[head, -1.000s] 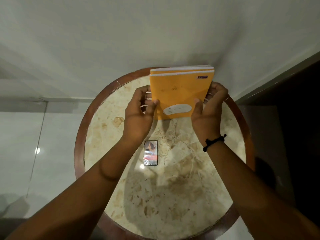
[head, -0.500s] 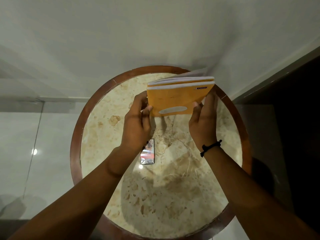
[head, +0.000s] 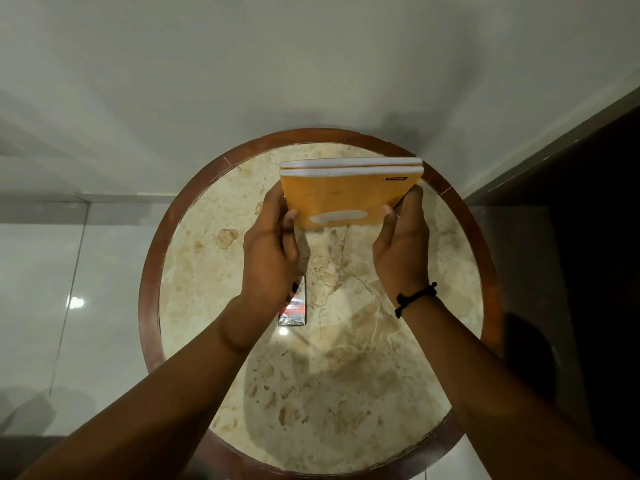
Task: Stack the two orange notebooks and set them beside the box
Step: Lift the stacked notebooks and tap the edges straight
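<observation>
Two orange notebooks (head: 346, 194) are held together as one stack, tilted, above the far part of the round table (head: 346, 393). Their white page edges face up. My left hand (head: 270, 251) grips the stack's left side and my right hand (head: 401, 251) grips its right side; the right wrist wears a black band. A small box (head: 294, 308) lies flat on the marble near the table's middle, partly hidden under my left wrist.
The marble top has a dark wooden rim (head: 149, 289). A white wall (head: 242, 81) stands just behind the table. Glossy floor tiles (head: 52, 306) lie to the left, and dark furniture (head: 588, 237) to the right.
Both hands tipped the notebook stack from nearly upright toward flat and lowered it over the table's far side. The box stayed in place.
</observation>
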